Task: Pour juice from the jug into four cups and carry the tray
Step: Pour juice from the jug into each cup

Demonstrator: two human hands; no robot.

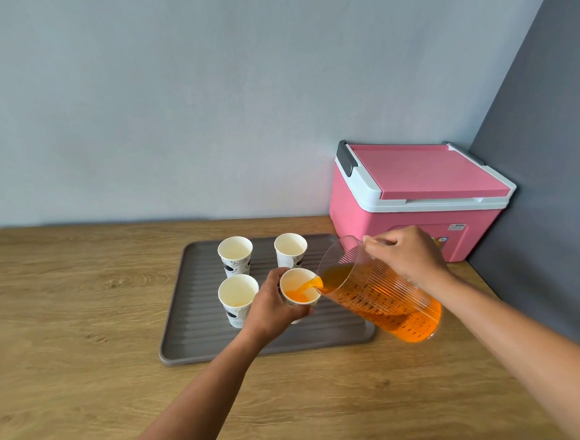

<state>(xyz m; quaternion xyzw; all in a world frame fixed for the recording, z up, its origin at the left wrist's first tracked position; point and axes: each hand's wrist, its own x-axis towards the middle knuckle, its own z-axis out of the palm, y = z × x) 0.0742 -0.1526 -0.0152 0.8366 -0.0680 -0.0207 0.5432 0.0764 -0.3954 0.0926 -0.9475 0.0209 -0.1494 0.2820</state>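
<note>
No text can be read with certainty here. The jug [383, 299] has black measuring marks and small figures printed on its clear wall, but they are too blurred to read. The pink cooler box [415, 211] carries small stickers on its front, also unreadable. The cups [235, 254] show dark printed patterns, no clear words.

- There is only one view, from a wide-angle camera on the person's head.
- It looks forward and down, over both forearms, onto the wooden table [67, 338].
- It faces the corner where the light wall [204, 88] meets the dark wall [552, 167].
- The hands are near the camera; straight lines bend a little at the edges.
</note>
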